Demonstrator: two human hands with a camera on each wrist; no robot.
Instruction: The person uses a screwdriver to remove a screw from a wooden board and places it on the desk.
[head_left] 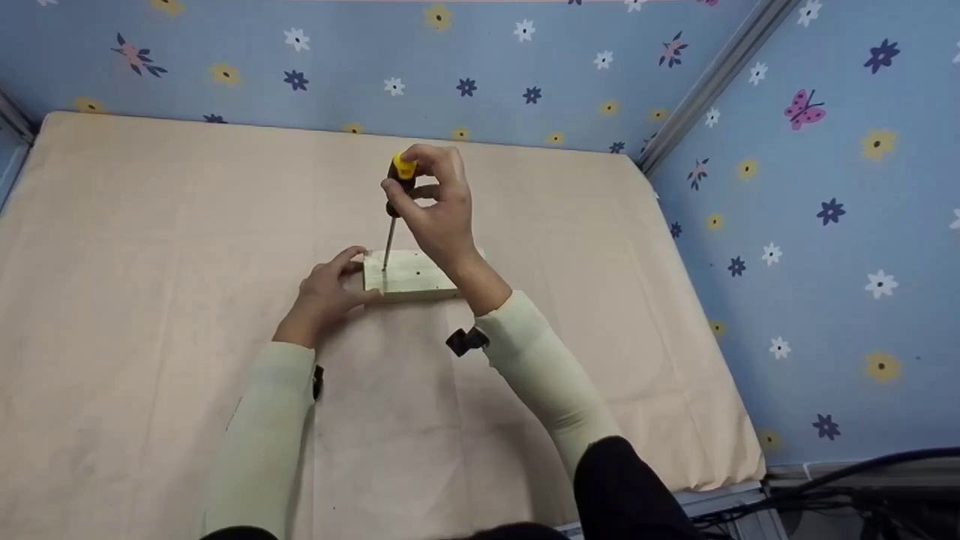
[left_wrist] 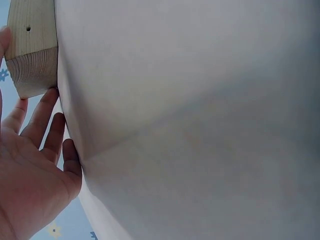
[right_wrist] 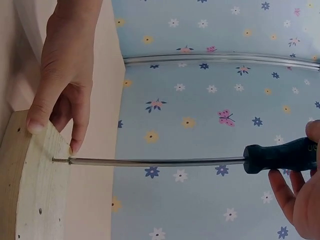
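A pale wooden block (head_left: 420, 279) with several small holes in it lies on the cloth-covered table. At its left end my left hand (head_left: 327, 291) grips it, thumb on the near side and fingers at the far side and end. My right hand (head_left: 442, 210) holds a screwdriver (right_wrist: 160, 162) by its black and yellow handle, fingertips around it. The shaft stands nearly upright over the block, slightly tilted. In the right wrist view the tip meets a screw (right_wrist: 61, 160) that sticks partly out of the wood. The left wrist view shows the block's end grain near the fingertips.
A beige cloth (head_left: 187, 225) covers the table, with some creases. Blue flower-patterned walls (head_left: 487, 60) stand behind and to the right, joined by a metal post (head_left: 712, 82). Dark cables (head_left: 810, 495) hang at the lower right, beyond the table edge.
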